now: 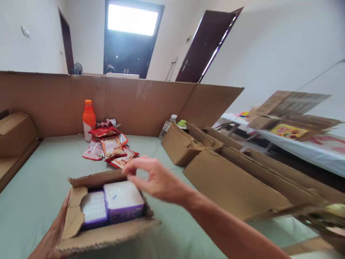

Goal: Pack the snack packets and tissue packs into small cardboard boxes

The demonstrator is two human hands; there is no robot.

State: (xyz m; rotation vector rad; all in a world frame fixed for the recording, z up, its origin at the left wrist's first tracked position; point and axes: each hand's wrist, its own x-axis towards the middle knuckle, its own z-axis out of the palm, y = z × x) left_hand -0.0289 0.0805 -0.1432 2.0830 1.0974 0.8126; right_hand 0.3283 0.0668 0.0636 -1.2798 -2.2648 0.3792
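Observation:
A small cardboard box (pixel 107 235) with its top flaps raised stands near the front of the table. Inside sit two purple-and-white packs that look like tissue packs, a left pack (pixel 94 208) and a higher right pack (pixel 124 196). My left hand (pixel 52 235) grips the box's left side, its fingers partly hidden. Over the box's far right corner is my right hand (pixel 155 178), slightly blurred, fingers bent and thumb apart, with nothing visible between them. Beyond the box lies a pile of red and white snack bags (pixel 111 146).
An orange bottle (pixel 88 120) stands behind the snack bags, against a cardboard partition (pixel 129 104). A clear bottle (pixel 167 127) and a green-capped container (pixel 182 124) stand farther right. Several open cardboard boxes (pixel 234 180) line the right side; another carton (pixel 16 133) is at left.

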